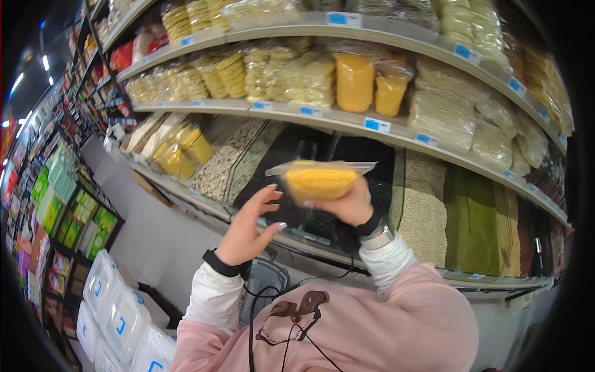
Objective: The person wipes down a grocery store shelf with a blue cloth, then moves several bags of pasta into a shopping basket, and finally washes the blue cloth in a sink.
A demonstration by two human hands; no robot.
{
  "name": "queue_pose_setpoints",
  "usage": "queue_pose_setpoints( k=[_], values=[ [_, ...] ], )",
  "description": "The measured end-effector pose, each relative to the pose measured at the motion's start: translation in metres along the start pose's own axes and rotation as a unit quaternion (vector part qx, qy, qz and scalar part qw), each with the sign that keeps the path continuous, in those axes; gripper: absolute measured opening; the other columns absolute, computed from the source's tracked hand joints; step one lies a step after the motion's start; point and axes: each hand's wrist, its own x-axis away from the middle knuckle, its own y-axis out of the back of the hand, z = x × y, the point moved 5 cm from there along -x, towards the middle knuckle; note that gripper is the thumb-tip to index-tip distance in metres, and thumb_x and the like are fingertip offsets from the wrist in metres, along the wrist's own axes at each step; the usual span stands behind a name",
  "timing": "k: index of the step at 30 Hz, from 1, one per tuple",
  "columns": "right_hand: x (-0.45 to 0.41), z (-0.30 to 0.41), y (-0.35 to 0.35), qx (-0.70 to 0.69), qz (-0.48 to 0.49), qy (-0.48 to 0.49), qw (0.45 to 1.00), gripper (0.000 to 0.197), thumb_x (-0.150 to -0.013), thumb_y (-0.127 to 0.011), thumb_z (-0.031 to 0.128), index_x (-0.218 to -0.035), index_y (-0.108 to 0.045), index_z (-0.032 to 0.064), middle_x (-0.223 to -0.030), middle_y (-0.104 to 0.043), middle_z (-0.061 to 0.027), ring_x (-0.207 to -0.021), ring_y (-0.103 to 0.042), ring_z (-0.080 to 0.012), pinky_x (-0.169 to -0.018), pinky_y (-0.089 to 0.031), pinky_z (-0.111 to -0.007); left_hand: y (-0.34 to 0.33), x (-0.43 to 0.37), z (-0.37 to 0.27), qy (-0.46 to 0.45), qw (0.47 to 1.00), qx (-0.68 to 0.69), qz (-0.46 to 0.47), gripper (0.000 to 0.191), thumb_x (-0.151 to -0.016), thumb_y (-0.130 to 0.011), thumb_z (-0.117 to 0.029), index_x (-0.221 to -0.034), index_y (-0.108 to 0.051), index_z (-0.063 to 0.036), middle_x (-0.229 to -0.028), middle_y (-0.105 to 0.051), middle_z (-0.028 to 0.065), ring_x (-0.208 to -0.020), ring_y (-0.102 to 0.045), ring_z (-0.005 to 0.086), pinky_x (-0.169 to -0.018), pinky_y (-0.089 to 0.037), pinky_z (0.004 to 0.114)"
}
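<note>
My right hand [349, 202] grips a clear plastic bag of yellow grain [320, 182] from beneath and behind, above a bin of black grain [372, 186]. To the left of the bag my left hand [253, 228] is raised with its fingers apart, holding nothing. Part of the bag's lower side is blurred. Bins of speckled beans [228, 156], pale grain [423, 200] and green beans [472, 218] lie on either side of the black grain. Bags of yellow grain [174, 159] rest in a bin at the left.
Shelves [288, 110] with bagged noodles [230, 74] and bags of orange grain [354, 81] run above the bins. A grey plastic basket [264, 283] is below my left hand. Stacked clear lidded boxes [122, 321] stand at the lower left. Black cables hang across my front.
</note>
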Motion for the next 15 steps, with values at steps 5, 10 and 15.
queue_pose_setpoints(
  k=[5,10,15],
  values=[
    [-0.049,0.001,0.125,0.310,-0.229,0.206,0.899,0.047,-0.049,-0.075,0.009,-0.089,-0.053,0.0015,-0.087,-0.053,-0.0105,-0.083,-0.053,-0.0251,-0.075,-0.041,-0.031,-0.058,-0.053,-0.003,-0.054,0.996,0.001,0.072,0.048,-0.069,-0.055,0.004,-0.113,-0.038,-0.0015,-0.105,-0.048,0.0116,-0.093,-0.051,0.0201,-0.079,-0.041,0.029],
    [-0.104,-0.067,0.220,0.148,-0.285,0.049,0.946,0.043,-0.052,-0.073,0.005,-0.089,-0.052,-0.0002,-0.086,-0.057,-0.0078,-0.077,-0.056,-0.0173,-0.069,-0.045,-0.029,-0.089,-0.071,0.008,-0.030,0.995,0.002,0.090,0.041,-0.069,-0.056,-0.001,-0.108,-0.044,-0.0022,-0.100,-0.051,0.0114,-0.090,-0.052,0.0217,-0.078,-0.041,0.029],
    [-0.127,-0.126,0.248,0.159,-0.256,-0.043,0.952,0.046,-0.052,-0.074,0.008,-0.092,-0.051,-0.0002,-0.087,-0.059,-0.0105,-0.079,-0.057,-0.0203,-0.070,-0.044,-0.028,-0.092,-0.069,0.022,0.008,0.997,-0.029,0.077,0.034,-0.070,-0.055,-0.001,-0.103,-0.049,-0.0019,-0.095,-0.054,0.0122,-0.087,-0.054,0.0220,-0.077,-0.042,0.029]
  ],
)
